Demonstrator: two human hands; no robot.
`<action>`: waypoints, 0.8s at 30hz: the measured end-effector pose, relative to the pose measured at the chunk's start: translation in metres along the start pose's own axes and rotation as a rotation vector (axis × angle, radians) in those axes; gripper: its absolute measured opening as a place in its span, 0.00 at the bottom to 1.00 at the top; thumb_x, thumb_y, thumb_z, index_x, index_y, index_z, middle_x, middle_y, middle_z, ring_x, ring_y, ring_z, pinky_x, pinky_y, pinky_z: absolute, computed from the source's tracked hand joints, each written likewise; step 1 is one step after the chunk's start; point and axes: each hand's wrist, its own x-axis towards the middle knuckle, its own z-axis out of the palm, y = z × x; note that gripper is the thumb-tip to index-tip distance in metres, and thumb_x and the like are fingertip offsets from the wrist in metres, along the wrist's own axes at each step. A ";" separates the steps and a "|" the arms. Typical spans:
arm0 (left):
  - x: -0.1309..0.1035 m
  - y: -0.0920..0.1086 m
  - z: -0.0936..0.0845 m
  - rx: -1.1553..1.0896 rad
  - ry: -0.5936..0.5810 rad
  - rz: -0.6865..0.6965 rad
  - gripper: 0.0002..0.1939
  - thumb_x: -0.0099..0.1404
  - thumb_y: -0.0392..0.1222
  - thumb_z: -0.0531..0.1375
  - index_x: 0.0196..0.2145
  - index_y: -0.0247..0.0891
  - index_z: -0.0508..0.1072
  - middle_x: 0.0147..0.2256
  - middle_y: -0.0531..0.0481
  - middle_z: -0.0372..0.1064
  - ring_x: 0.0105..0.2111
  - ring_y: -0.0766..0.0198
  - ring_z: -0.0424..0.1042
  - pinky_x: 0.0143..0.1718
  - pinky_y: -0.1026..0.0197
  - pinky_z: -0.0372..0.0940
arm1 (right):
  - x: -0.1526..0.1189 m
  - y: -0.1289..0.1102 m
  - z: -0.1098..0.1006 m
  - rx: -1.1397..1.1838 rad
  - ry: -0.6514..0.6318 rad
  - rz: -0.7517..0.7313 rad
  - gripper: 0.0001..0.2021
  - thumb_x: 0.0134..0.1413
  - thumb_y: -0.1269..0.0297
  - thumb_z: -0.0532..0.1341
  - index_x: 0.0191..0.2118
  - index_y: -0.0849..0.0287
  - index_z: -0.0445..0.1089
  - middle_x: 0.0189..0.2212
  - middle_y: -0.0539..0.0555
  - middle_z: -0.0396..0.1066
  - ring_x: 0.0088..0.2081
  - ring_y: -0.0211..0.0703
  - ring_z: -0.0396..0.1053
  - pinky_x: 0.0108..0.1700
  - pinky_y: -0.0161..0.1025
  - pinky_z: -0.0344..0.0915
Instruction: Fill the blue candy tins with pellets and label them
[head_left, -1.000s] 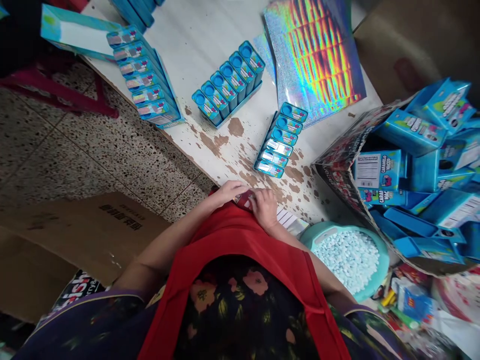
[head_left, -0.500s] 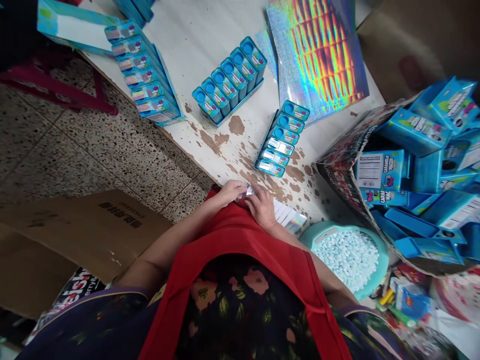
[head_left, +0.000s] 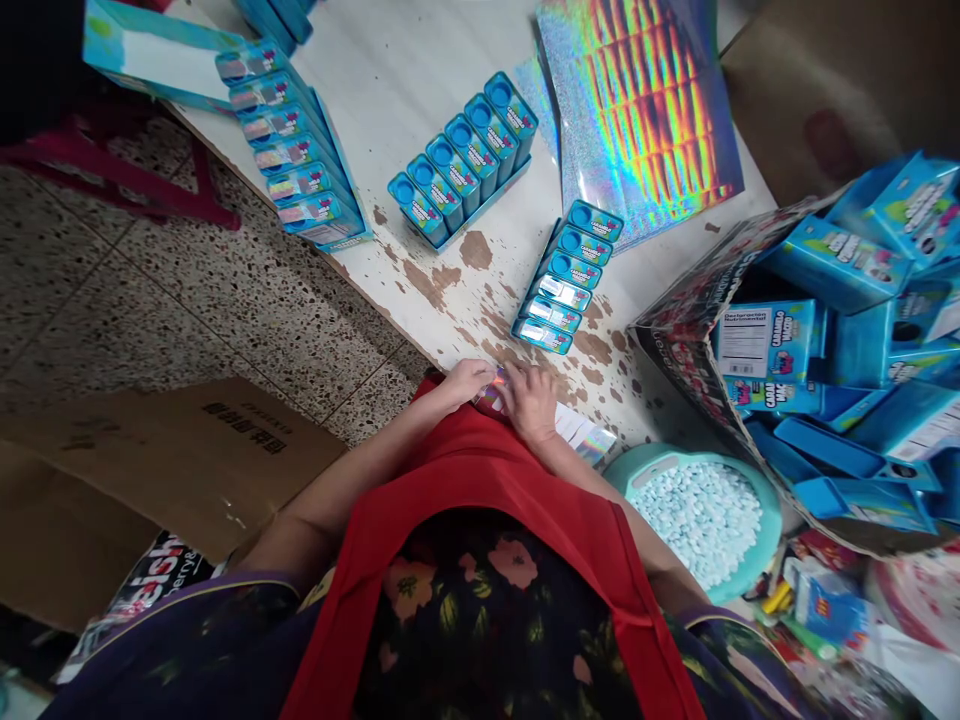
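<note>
A shiny holographic sticker sheet [head_left: 585, 435] lies at the table's near edge, running under my right wrist. Its left end is pinched by the fingers of my left hand [head_left: 466, 383]. My right hand [head_left: 534, 402] has its fingers bent and closed at the sheet's surface; the fingertips are partly hidden. Just beyond the hands stands a row of blue candy tins [head_left: 568, 278] in a tray; the nearer three carry shiny stickers, the farther ones show bare round recesses.
Another row of blue tins [head_left: 465, 165] and a stickered row [head_left: 289, 150] stand farther left. Holographic sheets [head_left: 637, 110] lie at the back. At right are a carton [head_left: 675, 290] heaped with blue boxes and a teal basin [head_left: 769, 520] of pale candies.
My right hand has shifted slightly right, its fingers lifting and bending more. More of the shiny sheet shows between the hands. My left hand keeps its place.
</note>
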 end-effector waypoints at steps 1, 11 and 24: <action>0.000 -0.001 0.000 0.003 0.000 0.003 0.08 0.52 0.42 0.57 0.23 0.34 0.70 0.21 0.55 0.63 0.20 0.71 0.59 0.22 0.67 0.56 | -0.002 0.000 0.001 -0.016 -0.019 -0.032 0.20 0.64 0.55 0.54 0.57 0.58 0.66 0.50 0.61 0.70 0.49 0.54 0.62 0.50 0.49 0.55; 0.005 -0.007 -0.001 0.043 0.000 0.033 0.10 0.52 0.44 0.57 0.25 0.34 0.71 0.21 0.54 0.63 0.21 0.70 0.59 0.23 0.67 0.55 | -0.010 0.004 0.003 0.039 -0.025 -0.113 0.13 0.64 0.60 0.55 0.50 0.53 0.71 0.50 0.57 0.71 0.52 0.52 0.60 0.50 0.48 0.53; -0.003 0.004 -0.005 0.111 0.044 0.131 0.11 0.58 0.46 0.57 0.27 0.35 0.71 0.26 0.52 0.66 0.29 0.65 0.65 0.31 0.64 0.61 | -0.002 -0.012 -0.039 0.267 -0.052 -0.064 0.12 0.65 0.60 0.53 0.36 0.56 0.73 0.30 0.55 0.71 0.36 0.46 0.64 0.40 0.42 0.59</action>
